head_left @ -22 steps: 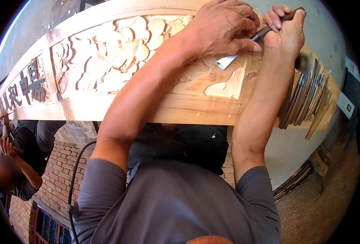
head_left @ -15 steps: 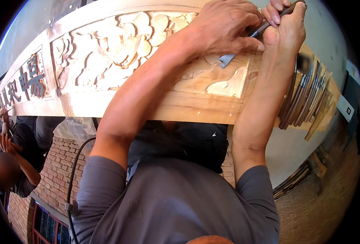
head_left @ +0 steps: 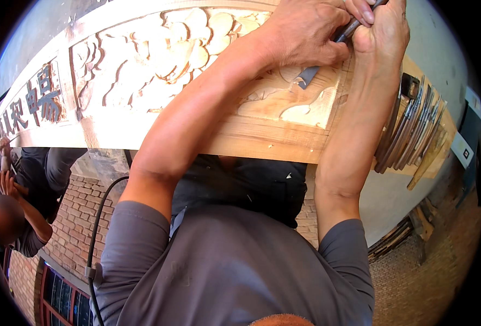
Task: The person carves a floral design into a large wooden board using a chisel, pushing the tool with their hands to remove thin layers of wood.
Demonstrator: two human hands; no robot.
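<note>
A wood-carving chisel (head_left: 308,77) slants across the right end of a pale carved wooden board (head_left: 262,142). Its bright flat blade meets the wood, where a small curled shaving sits at the edge. My left hand (head_left: 308,32) is closed round the shank above the blade, resting low over the board. Farther up, my right hand (head_left: 387,27) grips the dark handle, partly cut off by the top of the picture. Leafy relief carving (head_left: 186,49) spreads to the left of my left forearm.
Several chisels and gouges (head_left: 411,130) lie in a row right of my right forearm. Dark carved characters (head_left: 43,95) mark the board's left part. Another person (head_left: 28,201) works at that far left end. A black cable (head_left: 96,228) hangs by my left side.
The view has shifted slightly, so the board and tools appear a little to the right. Both hands keep their hold on the chisel, whose blade stays near the same carved patch.
</note>
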